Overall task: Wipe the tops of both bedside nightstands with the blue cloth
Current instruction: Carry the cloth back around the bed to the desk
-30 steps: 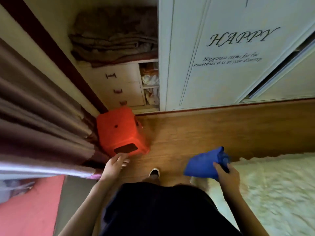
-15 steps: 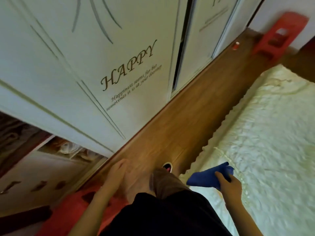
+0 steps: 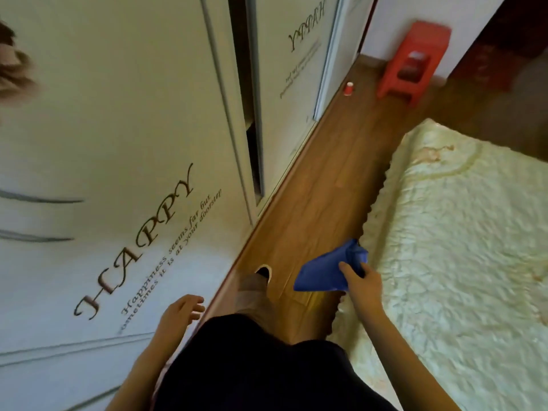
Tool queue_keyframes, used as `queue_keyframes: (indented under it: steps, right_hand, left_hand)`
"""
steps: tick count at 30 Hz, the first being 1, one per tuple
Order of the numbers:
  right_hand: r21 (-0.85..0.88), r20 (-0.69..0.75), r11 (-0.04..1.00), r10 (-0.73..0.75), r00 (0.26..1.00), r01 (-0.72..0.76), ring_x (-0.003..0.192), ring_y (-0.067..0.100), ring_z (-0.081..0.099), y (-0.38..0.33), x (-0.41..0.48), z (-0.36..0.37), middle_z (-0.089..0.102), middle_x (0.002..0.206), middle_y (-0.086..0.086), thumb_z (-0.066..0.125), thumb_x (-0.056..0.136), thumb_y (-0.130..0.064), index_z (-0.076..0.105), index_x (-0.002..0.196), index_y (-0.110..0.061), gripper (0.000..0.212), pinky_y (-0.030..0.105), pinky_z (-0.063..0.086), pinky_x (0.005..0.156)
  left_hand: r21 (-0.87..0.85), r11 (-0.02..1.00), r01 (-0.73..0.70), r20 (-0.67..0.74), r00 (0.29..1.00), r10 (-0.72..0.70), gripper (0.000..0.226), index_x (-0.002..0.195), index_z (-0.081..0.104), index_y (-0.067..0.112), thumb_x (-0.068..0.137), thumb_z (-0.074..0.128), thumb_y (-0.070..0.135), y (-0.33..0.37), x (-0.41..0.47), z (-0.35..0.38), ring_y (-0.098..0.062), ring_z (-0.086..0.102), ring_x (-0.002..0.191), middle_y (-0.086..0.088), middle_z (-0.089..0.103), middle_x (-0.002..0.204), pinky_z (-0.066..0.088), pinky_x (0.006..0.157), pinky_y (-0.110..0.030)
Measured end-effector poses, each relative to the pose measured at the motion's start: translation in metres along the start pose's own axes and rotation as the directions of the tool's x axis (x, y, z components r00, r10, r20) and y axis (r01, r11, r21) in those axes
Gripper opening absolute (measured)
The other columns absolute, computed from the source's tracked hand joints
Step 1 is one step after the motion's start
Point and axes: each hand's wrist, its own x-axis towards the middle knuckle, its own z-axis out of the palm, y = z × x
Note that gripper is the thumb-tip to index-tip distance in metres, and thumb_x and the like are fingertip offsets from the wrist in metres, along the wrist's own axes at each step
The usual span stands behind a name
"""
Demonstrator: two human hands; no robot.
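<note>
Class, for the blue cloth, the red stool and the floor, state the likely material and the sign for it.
The blue cloth: soft matte fabric, perhaps microfibre; it creases and droops from the right hand. The red stool: probably moulded plastic, uniform colour, slight gloss. The floor: wood or wood-look laminate, satin sheen; grain and plank seams show.

White wardrobe (image 3: 118,114) lettered HAPPY — red stool (image 3: 428,36), red cup (image 3: 349,89) on wood floor (image 3: 326,188) — cream bedspread (image 3: 459,232).

A: What can't you make out?
B: Fingertips of the right hand (image 3: 363,284), tucked behind the blue cloth (image 3: 321,272); the far red stool (image 3: 415,59) is smeared.
A: And the bed (image 3: 459,247)?
B: Cut off by the right edge.
</note>
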Motion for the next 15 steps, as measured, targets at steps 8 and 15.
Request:
queue_keyframes:
  steps: [8, 15]
  right_hand:
    - [0.055, -0.235, 0.994, 0.107, 0.966, -0.096, 0.050, 0.018, 0.046, -0.070, 0.110, 0.011, 0.046, 0.052, 0.005, 0.069, 0.088, -0.016, 0.049, 0.063, -0.011, 0.033, 0.027, 0.035, 0.049]
    - [0.181, -0.458, 0.953, 0.302, 0.836, -0.244, 0.057, 0.027, 0.052, -0.093, 0.180, -0.026, 0.055, 0.062, 0.019, 0.070, 0.087, -0.021, 0.059, 0.074, 0.006, 0.032, 0.034, 0.038, 0.054]
  left_hand:
    - [0.176, 0.964, -0.201, 0.258, 0.954, 0.152, 0.025, 0.089, 0.067, 0.019, 0.100, 0.045, 0.022, 0.198, 0.180, 0.035, -0.022, 0.064, 0.080, -0.006, 0.071, 0.089, 0.045, 0.068, -0.028]
    - [0.247, 0.907, -0.340, 0.478, 0.858, 0.191, 0.022, 0.091, 0.064, 0.025, 0.101, 0.044, 0.025, 0.365, 0.266, 0.111, -0.018, 0.063, 0.089, -0.003, 0.068, 0.094, 0.049, 0.077, -0.030]
